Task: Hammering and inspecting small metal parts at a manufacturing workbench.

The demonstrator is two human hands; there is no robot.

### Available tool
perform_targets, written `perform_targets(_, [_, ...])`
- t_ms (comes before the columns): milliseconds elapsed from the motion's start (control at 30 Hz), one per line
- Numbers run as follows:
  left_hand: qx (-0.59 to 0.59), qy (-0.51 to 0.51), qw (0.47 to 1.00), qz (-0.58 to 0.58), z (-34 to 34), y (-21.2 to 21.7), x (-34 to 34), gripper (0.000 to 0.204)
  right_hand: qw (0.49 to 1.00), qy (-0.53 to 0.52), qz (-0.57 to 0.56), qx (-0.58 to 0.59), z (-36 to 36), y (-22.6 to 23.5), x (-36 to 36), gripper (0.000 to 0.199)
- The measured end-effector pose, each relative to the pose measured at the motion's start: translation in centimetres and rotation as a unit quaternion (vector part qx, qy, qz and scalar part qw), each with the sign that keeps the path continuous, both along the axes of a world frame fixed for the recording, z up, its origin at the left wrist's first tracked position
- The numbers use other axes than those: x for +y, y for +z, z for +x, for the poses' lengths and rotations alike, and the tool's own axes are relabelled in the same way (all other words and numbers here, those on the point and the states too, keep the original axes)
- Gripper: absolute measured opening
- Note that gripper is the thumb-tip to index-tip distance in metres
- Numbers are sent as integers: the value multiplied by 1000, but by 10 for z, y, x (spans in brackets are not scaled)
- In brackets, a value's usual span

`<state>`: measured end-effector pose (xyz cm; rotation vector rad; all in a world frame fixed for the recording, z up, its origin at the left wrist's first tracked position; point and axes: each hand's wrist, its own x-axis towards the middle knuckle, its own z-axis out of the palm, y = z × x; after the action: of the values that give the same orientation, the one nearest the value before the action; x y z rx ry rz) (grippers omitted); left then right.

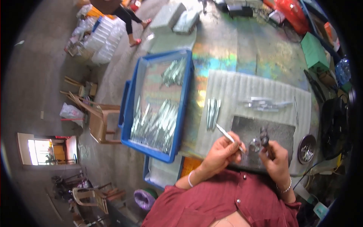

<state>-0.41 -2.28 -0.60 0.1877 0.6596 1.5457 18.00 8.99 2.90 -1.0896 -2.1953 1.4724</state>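
Two hands busy at the black rectangular mat (283, 137): left hand (226, 152) pinching a slim silvery-white rod (225, 132), its upper end slanting toward the fanned metal strips (213, 112); right hand (278, 159) gripping a dark, knob-headed tool (264, 133). Between them, a shiny round piece (254, 145). Best, I'd judge: steady the rod's lower end, left fingertips clear of that knob.

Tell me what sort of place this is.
Most likely a small workshop: a blue tray holds many slim metal pieces, a dark mat lies on the worktable, and the right hand grips a dark tool.
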Motion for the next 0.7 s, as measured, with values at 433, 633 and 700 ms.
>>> perform_targets(433, [64, 1, 998, -11, 18, 1, -10, 11, 993, 39, 106, 27, -1, -17, -13, 43])
perform_targets(633, [154, 35, 987, -33, 7, 1, -6, 7, 994, 36, 81, 68, -12, -25, 1, 42])
perform_targets(700, [183, 65, 981, -6, 5, -3, -4, 6, 995, 35, 75, 59, -9, -27, 4, 41])
